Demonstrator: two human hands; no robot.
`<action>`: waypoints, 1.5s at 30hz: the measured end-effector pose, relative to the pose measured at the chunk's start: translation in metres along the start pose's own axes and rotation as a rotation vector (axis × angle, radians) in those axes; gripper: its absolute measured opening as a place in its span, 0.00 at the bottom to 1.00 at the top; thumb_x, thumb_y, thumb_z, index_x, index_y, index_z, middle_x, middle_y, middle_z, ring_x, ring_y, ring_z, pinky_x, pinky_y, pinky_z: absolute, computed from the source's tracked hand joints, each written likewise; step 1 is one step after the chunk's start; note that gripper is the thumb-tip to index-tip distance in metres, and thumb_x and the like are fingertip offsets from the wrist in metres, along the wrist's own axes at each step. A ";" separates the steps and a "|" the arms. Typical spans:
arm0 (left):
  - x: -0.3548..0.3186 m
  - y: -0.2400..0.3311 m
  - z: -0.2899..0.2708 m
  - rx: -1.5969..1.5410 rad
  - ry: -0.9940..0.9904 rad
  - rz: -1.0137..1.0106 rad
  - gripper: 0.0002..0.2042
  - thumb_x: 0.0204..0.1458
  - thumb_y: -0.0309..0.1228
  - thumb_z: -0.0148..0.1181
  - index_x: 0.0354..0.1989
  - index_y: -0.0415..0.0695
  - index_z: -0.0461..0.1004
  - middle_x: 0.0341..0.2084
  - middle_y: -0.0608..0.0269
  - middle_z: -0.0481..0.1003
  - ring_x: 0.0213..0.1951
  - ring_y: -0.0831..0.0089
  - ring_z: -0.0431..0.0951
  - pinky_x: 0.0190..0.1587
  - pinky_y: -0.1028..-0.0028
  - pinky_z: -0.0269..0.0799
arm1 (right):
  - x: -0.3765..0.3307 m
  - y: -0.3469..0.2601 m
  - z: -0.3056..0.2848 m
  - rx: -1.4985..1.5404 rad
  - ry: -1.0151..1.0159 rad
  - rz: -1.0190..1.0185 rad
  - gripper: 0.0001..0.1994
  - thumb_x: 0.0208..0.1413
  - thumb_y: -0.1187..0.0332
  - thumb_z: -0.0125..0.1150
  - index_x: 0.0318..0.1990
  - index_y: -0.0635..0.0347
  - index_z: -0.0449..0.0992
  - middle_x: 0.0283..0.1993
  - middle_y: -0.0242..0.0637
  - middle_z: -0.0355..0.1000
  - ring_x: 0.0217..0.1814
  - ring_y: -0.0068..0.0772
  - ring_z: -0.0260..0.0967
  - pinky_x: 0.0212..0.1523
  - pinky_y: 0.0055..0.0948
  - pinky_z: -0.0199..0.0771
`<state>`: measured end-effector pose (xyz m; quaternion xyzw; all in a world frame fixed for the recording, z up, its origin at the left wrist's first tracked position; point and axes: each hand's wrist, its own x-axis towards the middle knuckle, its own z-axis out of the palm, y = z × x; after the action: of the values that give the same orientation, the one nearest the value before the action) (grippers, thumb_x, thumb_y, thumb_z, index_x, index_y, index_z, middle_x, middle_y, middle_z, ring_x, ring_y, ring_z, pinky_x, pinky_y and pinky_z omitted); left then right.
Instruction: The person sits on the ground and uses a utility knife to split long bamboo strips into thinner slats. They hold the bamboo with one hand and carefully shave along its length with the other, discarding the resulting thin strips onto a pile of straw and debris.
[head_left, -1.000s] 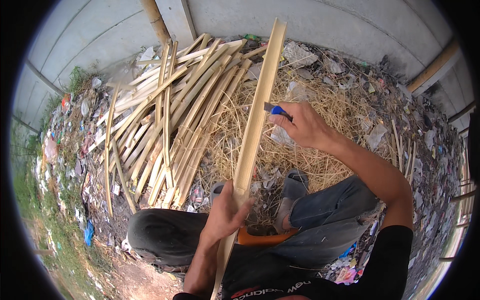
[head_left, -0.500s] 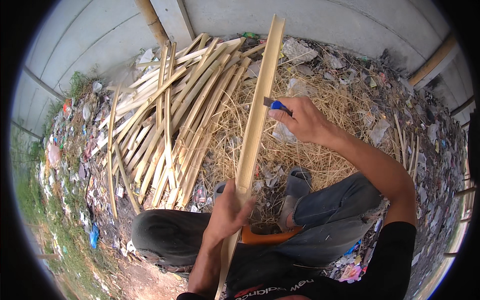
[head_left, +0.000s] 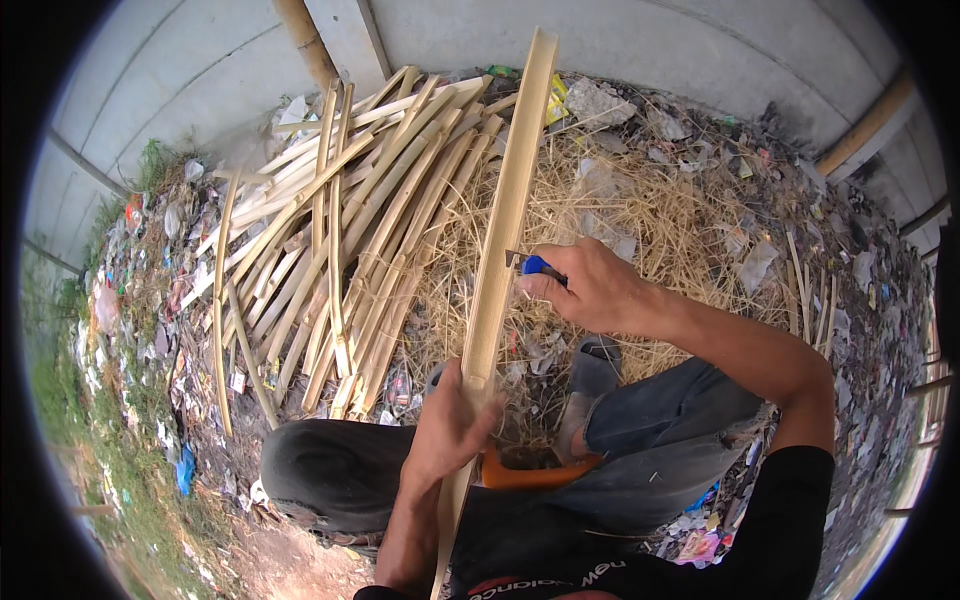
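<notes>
Your left hand [head_left: 447, 432] is wrapped around the near part of a long pale split bamboo slat [head_left: 505, 225], which runs from your lap up and away toward the grey concrete wall [head_left: 640, 40] at the far side. Your right hand [head_left: 590, 290] is closed on a small blue-handled knife [head_left: 533, 264], its blade end touching the slat's right edge about midway along (the blade itself is too small to make out clearly). To the left of the slat lies a loose pile of similar pale bamboo strips [head_left: 340, 240], fanned out on the ground. Dry yellow straw-like shavings [head_left: 640, 215] spread to the right and beyond your hands, among scattered litter. Your legs, in dark trousers [head_left: 330, 475], are folded under the slat, with something orange [head_left: 530, 470] between your knees.
</notes>
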<state>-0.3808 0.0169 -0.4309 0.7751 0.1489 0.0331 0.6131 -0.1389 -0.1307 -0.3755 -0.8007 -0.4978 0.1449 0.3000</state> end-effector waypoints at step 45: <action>0.004 0.003 -0.001 -0.106 0.043 -0.028 0.21 0.59 0.24 0.62 0.59 0.34 0.64 0.40 0.62 0.74 0.42 0.80 0.72 0.46 0.75 0.71 | 0.000 -0.007 0.020 -0.092 -0.038 -0.123 0.23 0.70 0.52 0.51 0.31 0.63 0.77 0.18 0.52 0.71 0.24 0.60 0.73 0.28 0.53 0.71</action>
<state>-0.3763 0.0181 -0.4284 0.7385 0.1707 0.0489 0.6504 -0.1546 -0.1215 -0.3864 -0.7786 -0.5578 0.1182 0.2620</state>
